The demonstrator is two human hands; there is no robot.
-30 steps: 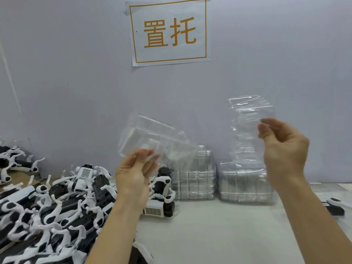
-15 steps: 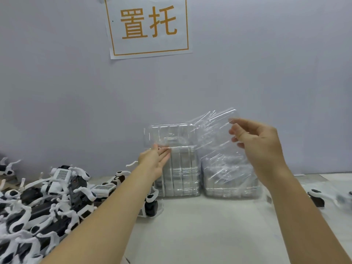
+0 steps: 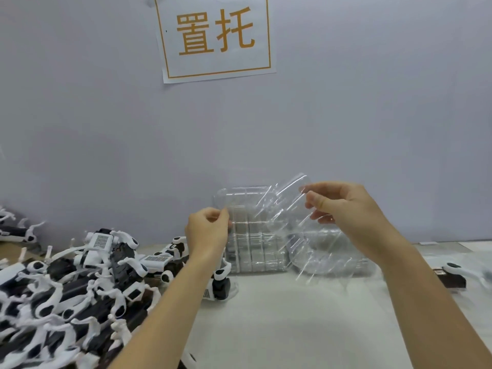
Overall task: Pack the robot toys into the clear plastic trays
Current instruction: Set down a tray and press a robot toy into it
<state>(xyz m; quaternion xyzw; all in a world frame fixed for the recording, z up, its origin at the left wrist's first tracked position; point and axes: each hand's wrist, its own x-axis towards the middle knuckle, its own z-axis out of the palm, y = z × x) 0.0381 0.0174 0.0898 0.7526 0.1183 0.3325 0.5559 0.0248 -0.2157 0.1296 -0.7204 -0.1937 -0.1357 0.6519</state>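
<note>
Both hands have drawn closer together since a second ago. Left hand [image 3: 207,230] pinches one clear tray [image 3: 241,198] at its left edge; right hand [image 3: 343,209] pinches a second, tilted tray [image 3: 287,201]. Glare blurs both outlines against the tray stacks [image 3: 266,251] at the worktop's [image 3: 292,315] back edge. Black-and-white robot toys [image 3: 66,283] crowd the left side, partly cut off; bare surface lies in front.
</note>
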